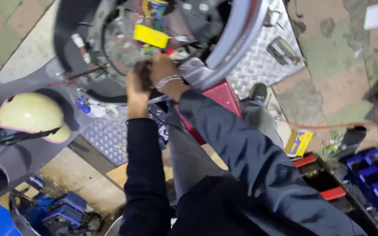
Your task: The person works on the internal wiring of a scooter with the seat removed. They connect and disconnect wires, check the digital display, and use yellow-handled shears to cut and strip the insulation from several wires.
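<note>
Both my hands reach up into the open front of a scooter body (224, 39), where bundles of wires and a yellow part (150, 36) show. My left hand (136, 83) is curled closed around something dark beside the wiring. My right hand (162, 69), with a beaded bracelet at the wrist, presses in right next to it, fingers bent onto the same spot. What the fingers pinch is too blurred to name. Dark sleeves cover both arms.
A cream helmet with pink trim (32, 117) rests on a grey panel (5, 153) at left. Checker-plate metal (259, 61) lies under the scooter. A red box (224, 98) sits below my hands. Blue parts bins (375, 172) stand at right; a blue tool (64, 209) lies lower left.
</note>
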